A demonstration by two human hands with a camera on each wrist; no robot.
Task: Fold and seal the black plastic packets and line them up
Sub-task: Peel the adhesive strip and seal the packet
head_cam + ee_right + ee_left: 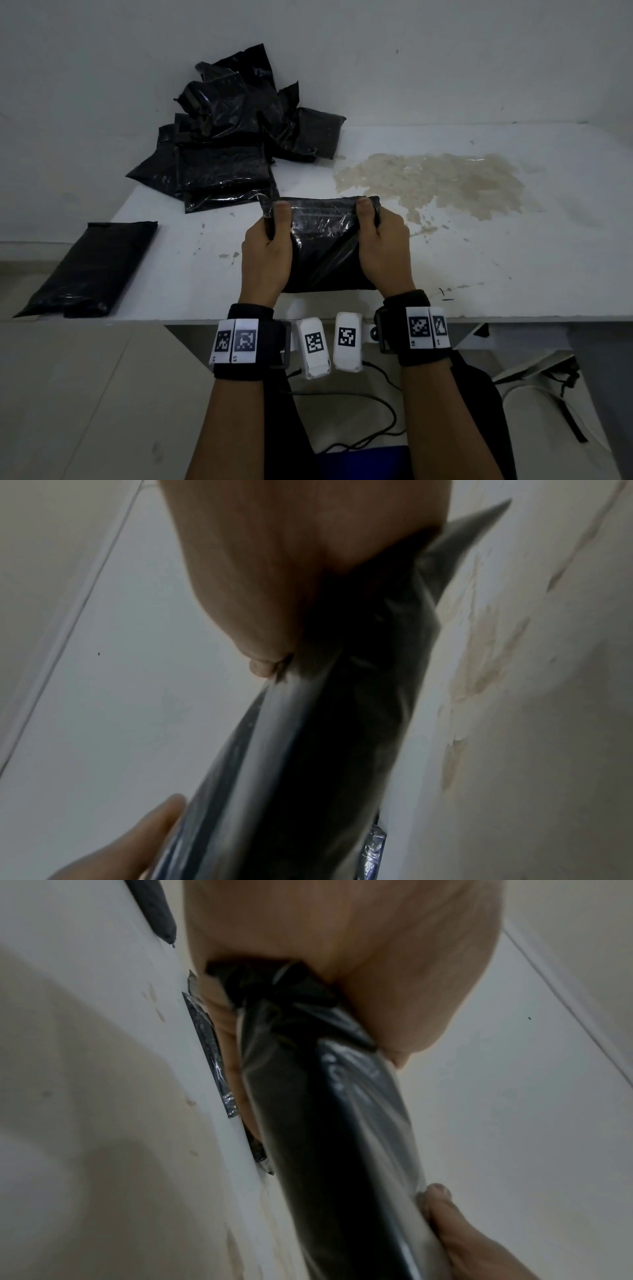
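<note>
A black plastic packet (325,246) lies on the white table (479,246) right in front of me, its far flap folded over. My left hand (270,236) grips its left end, thumb on top and fingers curled under. My right hand (376,233) grips the right end the same way. The left wrist view shows the packet (329,1123) running from the left palm (377,961) to the right hand's thumb (441,1213). In the right wrist view the packet (325,737) is blurred under the right palm (274,561). One folded packet (92,267) lies at the table's left edge.
A heap of several loose black packets (233,137) sits at the back left against the wall. A brownish stain (428,181) spreads over the table right of centre. The table's near edge (513,318) runs just behind my wrists.
</note>
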